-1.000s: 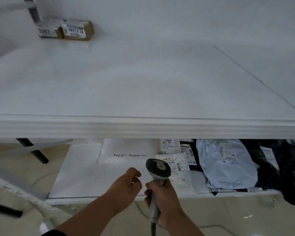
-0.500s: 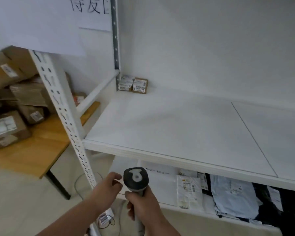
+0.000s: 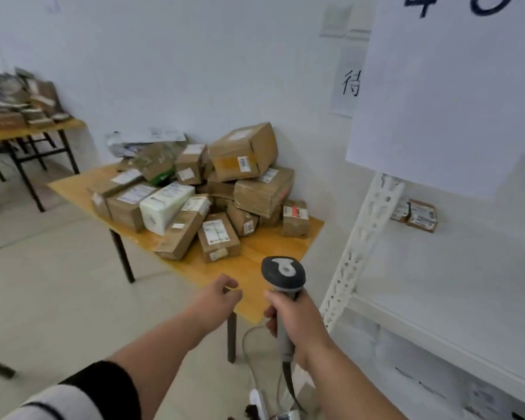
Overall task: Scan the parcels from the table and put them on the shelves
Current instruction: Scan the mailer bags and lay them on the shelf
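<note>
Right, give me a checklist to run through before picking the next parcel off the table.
1. Scanner in hand: ok, right hand grips its handle.
2. Left hand free: ok, fingers loosely curled, holding nothing.
3. Parcels waiting: ok, a pile of boxes sits on the yellow table.
4. Near box reachable: ok, a labelled box lies at the pile's front.
5. Shelf space: ok, only two small boxes at its back.
6. Scanner powered: cannot tell.
</note>
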### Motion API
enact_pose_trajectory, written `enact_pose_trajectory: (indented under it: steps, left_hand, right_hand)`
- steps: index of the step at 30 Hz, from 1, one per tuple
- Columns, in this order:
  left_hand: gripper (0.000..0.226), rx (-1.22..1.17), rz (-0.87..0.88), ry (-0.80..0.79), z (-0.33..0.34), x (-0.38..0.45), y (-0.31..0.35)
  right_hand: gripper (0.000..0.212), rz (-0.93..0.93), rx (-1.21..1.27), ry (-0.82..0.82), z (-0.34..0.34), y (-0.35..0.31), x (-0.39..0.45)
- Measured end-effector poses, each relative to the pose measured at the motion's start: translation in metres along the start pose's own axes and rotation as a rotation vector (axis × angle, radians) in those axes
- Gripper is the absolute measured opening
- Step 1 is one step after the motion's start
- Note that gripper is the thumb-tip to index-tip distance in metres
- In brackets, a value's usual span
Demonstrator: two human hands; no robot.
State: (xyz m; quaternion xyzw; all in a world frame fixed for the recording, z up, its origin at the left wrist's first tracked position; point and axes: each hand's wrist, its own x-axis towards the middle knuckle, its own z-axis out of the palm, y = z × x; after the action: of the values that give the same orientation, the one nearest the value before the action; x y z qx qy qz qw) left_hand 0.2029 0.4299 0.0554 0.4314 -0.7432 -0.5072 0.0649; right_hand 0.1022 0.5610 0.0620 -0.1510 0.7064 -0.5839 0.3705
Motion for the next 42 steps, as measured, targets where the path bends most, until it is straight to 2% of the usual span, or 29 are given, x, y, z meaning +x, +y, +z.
enact_pose_trajectory:
  steps: [6,12,16,19,24,32,36,42]
  left_hand:
    - [0.018,-0.059,-0.047,0.064,-0.064,0.041,-0.017]
    - [0.012,-0.053,-0.06,0.092,-0.126,0.122,-0.028]
    - [0.011,-0.08,-0.104,0.103,-0.17,0.187,-0.022]
    - [0.011,-0.094,-0.109,0.155,-0.205,0.229,-0.02]
    - [0.014,-0.119,-0.16,0.183,-0.268,0.282,-0.034]
    - [0.014,-0.114,-0.131,0.17,-0.383,0.395,-0.059]
    - [0.017,-0.005,-0.104,0.155,-0.446,0.451,-0.071]
    - [0.019,-0.04,-0.113,0.156,-0.503,0.524,-0.074]
  right_hand:
    - [0.019,-0.012,-0.061,-0.036,0.059,-0.03,0.063]
    - [0.017,-0.006,-0.037,-0.096,0.12,-0.056,0.147]
    - [0.025,0.014,-0.017,-0.144,0.165,-0.081,0.212]
    - [0.034,0.025,-0.089,-0.199,0.195,-0.103,0.259]
    - [0.028,0.061,-0.08,-0.255,0.251,-0.133,0.32]
    - [0.02,0.06,-0.058,-0.171,0.362,-0.178,0.401]
    - [0.026,0.116,-0.009,-0.15,0.419,-0.201,0.436]
    - [0.027,0.242,0.053,-0.163,0.469,-0.22,0.472]
